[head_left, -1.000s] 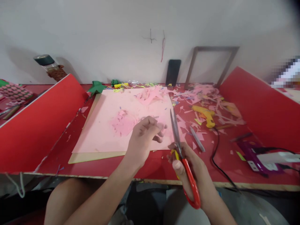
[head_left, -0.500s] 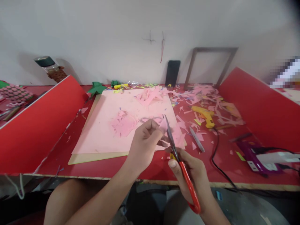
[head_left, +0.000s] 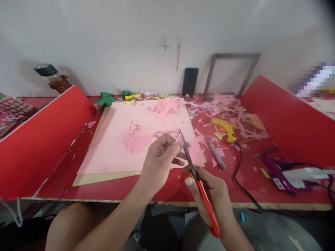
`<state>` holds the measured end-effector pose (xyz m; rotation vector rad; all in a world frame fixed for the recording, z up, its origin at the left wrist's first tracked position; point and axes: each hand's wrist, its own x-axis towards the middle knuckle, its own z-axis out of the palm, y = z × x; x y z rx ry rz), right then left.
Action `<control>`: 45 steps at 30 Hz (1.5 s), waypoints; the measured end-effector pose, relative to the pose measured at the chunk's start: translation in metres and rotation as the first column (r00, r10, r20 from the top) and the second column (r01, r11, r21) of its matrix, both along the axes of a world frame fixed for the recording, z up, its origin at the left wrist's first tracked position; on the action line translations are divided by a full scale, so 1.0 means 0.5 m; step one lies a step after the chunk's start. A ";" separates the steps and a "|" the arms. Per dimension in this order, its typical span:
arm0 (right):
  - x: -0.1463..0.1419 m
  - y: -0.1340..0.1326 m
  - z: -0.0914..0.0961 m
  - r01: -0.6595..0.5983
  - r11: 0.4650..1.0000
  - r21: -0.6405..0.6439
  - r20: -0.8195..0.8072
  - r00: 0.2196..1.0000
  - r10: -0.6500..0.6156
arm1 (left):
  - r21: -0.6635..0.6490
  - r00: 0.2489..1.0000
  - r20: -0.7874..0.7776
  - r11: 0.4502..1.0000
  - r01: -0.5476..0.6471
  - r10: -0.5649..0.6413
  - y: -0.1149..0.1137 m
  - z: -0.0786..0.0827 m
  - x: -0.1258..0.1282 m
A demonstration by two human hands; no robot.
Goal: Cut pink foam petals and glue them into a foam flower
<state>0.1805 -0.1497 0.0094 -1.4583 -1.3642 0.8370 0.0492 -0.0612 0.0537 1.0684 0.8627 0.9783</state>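
Between the thumb and fingers of my left hand (head_left: 159, 158) is a small piece of pink paper (head_left: 179, 140). My right hand (head_left: 213, 190) is wrapped round a pair of scissors (head_left: 206, 204) with red handles. Their blades point up and away, right against the paper's right edge, and look almost closed. Under my left hand lies a large pale pink sheet (head_left: 102, 155) on top of a yellowish one (head_left: 104, 178). Pink paper cut-outs (head_left: 136, 139) lie on the sheet left of my hand, and more pink pieces (head_left: 166, 106) rest near its far edge.
Pink scraps (head_left: 222, 103), a yellow glue gun (head_left: 226, 129) and a grey cutter-like tool (head_left: 217, 156) lie on the right. A dark phone (head_left: 190, 82) and a frame (head_left: 237, 55) lean on the wall. Red panels (head_left: 47, 139) flank the table. A purple power strip (head_left: 285, 176) sits right.
The scissor blades have come closer together at the tips beside the pink paper. The whole view has shifted slightly; both hands keep nearly the same pose.
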 end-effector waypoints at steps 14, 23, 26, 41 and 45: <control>0.030 0.006 0.007 0.045 0.996 0.075 -0.031 0.999 -0.043 | 0.008 0.999 -0.041 1.000 -0.009 0.009 0.008 -0.007 0.000; 0.007 -0.007 0.010 0.062 0.995 -0.073 -0.124 0.990 -0.070 | 0.024 0.997 0.037 0.997 -0.067 0.066 0.010 -0.010 0.007; 0.005 -0.002 0.010 0.142 0.988 -0.066 -0.126 0.981 -0.150 | -0.018 0.997 0.064 0.999 -0.030 0.031 0.007 -0.010 0.010; 0.012 -0.017 0.031 -0.045 0.988 -0.149 -0.112 0.993 0.029 | -0.024 0.999 -0.002 0.999 -0.040 0.040 0.011 0.003 0.000; 0.007 -0.017 0.031 -0.027 0.986 -0.164 -0.146 0.989 0.002 | -0.026 1.000 -0.013 1.000 -0.006 0.006 0.011 0.005 0.003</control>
